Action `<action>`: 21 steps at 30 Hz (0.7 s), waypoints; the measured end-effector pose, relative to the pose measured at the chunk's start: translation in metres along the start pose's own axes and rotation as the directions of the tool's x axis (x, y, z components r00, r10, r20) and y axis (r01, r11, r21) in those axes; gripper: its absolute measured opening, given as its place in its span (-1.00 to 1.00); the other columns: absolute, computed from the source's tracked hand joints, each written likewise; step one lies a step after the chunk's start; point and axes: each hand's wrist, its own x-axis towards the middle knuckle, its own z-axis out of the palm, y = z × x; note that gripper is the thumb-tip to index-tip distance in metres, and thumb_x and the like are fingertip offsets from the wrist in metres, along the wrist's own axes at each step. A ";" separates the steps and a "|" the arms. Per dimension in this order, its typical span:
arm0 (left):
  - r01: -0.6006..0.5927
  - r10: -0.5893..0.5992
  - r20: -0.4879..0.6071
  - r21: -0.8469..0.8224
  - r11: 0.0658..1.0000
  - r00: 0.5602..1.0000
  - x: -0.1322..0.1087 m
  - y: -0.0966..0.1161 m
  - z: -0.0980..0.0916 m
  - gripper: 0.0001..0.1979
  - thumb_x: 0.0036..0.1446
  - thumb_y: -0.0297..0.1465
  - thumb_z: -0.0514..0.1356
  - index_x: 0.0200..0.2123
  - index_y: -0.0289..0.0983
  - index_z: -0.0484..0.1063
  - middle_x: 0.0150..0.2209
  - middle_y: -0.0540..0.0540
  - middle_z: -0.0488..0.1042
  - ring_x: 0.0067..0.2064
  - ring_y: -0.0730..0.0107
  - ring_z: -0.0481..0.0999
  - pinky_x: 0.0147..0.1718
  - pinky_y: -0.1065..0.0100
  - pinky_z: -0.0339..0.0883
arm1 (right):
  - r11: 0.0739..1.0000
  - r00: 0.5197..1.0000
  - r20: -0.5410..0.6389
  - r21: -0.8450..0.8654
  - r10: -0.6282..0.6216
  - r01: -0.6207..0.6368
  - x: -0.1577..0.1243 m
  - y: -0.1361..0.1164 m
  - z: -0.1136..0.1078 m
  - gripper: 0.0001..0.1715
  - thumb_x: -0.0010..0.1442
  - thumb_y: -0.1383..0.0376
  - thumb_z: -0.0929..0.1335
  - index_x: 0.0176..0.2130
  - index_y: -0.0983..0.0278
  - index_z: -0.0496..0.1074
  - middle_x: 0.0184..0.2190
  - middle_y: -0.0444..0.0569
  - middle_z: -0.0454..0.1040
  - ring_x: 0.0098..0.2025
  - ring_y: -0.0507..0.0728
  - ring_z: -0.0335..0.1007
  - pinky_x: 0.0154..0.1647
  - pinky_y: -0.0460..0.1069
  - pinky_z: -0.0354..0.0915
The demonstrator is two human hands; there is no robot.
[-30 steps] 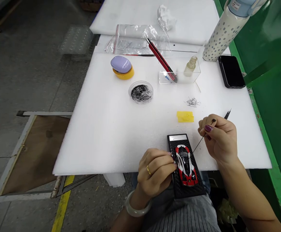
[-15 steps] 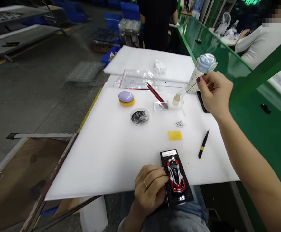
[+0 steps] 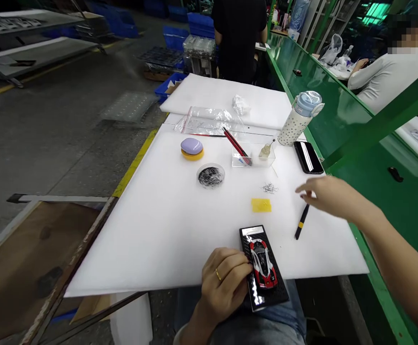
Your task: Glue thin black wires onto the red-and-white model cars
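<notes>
The model car [image 3: 262, 263] is glossy, its base [image 3: 275, 296] rough black plastic.

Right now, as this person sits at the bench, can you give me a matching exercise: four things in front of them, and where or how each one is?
Things: 1 red-and-white model car; 2 black pen-like tool with yellow band; 3 round clear dish; 4 black phone.
Places: A holds black bristles; B beside the polka-dot bottle; C beside the left hand; D just below the right hand.
Pairs: 1-C, 2-D, 3-A, 4-B.
</notes>
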 end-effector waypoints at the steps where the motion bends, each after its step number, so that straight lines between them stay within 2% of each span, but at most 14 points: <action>1: -0.002 0.002 0.001 0.000 1.000 1.000 0.000 0.000 0.000 -0.85 0.34 -0.59 0.12 -0.27 -0.37 0.46 -0.30 -0.11 0.54 -0.18 0.38 0.47 -0.23 0.33 0.41 | 0.996 0.997 0.081 -0.090 0.020 -0.013 -0.013 -0.003 0.008 -0.71 0.16 0.47 0.34 -0.23 0.25 0.65 -0.35 0.03 0.63 -0.45 0.13 0.43 -0.52 -0.02 0.07; 2: -0.005 0.005 0.002 0.002 1.000 1.000 0.000 0.000 0.000 -0.86 0.33 -0.60 0.12 -0.27 -0.37 0.46 -0.31 -0.11 0.54 -0.18 0.38 0.47 -0.23 0.33 0.41 | 0.986 0.992 0.125 -0.167 0.017 0.004 -0.025 -0.008 0.016 -0.70 0.15 0.52 0.33 -0.26 0.29 0.64 -0.37 0.05 0.62 -0.44 0.14 0.44 -0.52 -0.02 0.05; 4: -0.013 0.013 0.006 0.009 1.000 1.000 0.001 0.000 0.000 -0.87 0.32 -0.61 0.14 -0.27 -0.38 0.46 -0.31 -0.12 0.53 -0.18 0.37 0.47 -0.23 0.32 0.41 | 0.963 0.989 0.136 -0.251 -0.062 0.095 -0.041 -0.021 0.029 -0.71 0.15 0.57 0.31 -0.34 0.31 0.59 -0.42 0.06 0.59 -0.40 0.17 0.46 -0.48 0.00 0.06; 7: -0.019 0.019 0.008 0.022 1.000 1.000 0.001 0.001 -0.001 -0.87 0.31 -0.62 0.14 -0.28 -0.38 0.46 -0.32 -0.12 0.54 -0.19 0.36 0.48 -0.24 0.33 0.42 | 0.938 0.979 0.059 -0.281 -0.196 0.205 -0.055 -0.034 0.038 -0.75 0.14 0.57 0.34 -0.39 0.30 0.54 -0.45 0.02 0.56 -0.37 0.17 0.45 -0.45 0.01 0.06; 11: -0.020 0.019 0.008 0.025 0.999 1.000 0.002 0.001 -0.001 -0.88 0.30 -0.61 0.15 -0.28 -0.36 0.46 -0.32 -0.11 0.54 -0.21 0.37 0.49 -0.26 0.33 0.42 | 0.909 0.981 -0.071 -0.394 -0.178 0.137 -0.063 -0.026 0.040 -0.73 0.08 0.62 0.33 -0.37 0.31 0.52 -0.39 0.04 0.58 -0.37 0.18 0.44 -0.43 0.03 0.07; 13: -0.020 0.019 0.009 0.031 0.999 1.000 0.002 0.001 0.000 -0.87 0.30 -0.61 0.15 -0.28 -0.35 0.46 -0.33 -0.10 0.54 -0.22 0.36 0.49 -0.27 0.33 0.43 | 0.895 0.979 -0.086 -0.426 -0.184 0.131 -0.066 -0.017 0.041 -0.73 0.08 0.63 0.33 -0.42 0.30 0.49 -0.44 0.01 0.55 -0.39 0.17 0.43 -0.45 0.03 0.04; 15: -0.020 0.020 0.007 0.039 0.999 1.000 0.002 0.000 0.000 -0.87 0.29 -0.61 0.14 -0.28 -0.34 0.46 -0.34 -0.10 0.55 -0.23 0.36 0.49 -0.28 0.33 0.43 | 0.894 0.972 -0.069 -0.411 -0.227 0.180 -0.067 -0.010 0.038 -0.73 0.09 0.61 0.34 -0.47 0.29 0.45 -0.50 -0.02 0.51 -0.42 0.16 0.42 -0.47 0.02 0.02; 18: -0.018 0.017 0.004 0.045 0.999 1.000 0.001 0.000 0.000 -0.88 0.30 -0.59 0.15 -0.28 -0.32 0.45 -0.34 -0.09 0.55 -0.25 0.36 0.50 -0.29 0.34 0.44 | 0.950 0.961 -0.122 -0.225 -0.250 0.218 -0.064 -0.002 0.030 -0.81 0.17 0.51 0.35 -0.40 0.26 0.47 -0.49 -0.06 0.52 -0.42 0.13 0.43 -0.48 0.00 0.06; 20: -0.015 0.015 0.009 0.049 0.999 1.000 0.001 -0.001 -0.001 -0.87 0.29 -0.59 0.15 -0.28 -0.31 0.45 -0.34 -0.09 0.56 -0.26 0.37 0.51 -0.30 0.34 0.45 | 0.985 0.956 -0.259 0.060 -0.139 0.159 -0.058 0.002 0.025 -0.89 0.25 0.40 0.34 -0.29 0.23 0.48 -0.44 -0.07 0.55 -0.44 0.09 0.42 -0.48 -0.03 0.15; 21: -0.012 0.011 0.012 0.046 0.999 1.000 0.001 -0.001 -0.001 -0.87 0.30 -0.58 0.15 -0.28 -0.30 0.45 -0.34 -0.08 0.55 -0.26 0.37 0.51 -0.29 0.34 0.45 | 0.967 0.943 -0.332 0.224 -0.039 0.118 -0.054 0.003 0.023 -0.92 0.29 0.34 0.34 -0.26 0.22 0.47 -0.43 -0.08 0.55 -0.46 0.07 0.40 -0.48 -0.03 0.19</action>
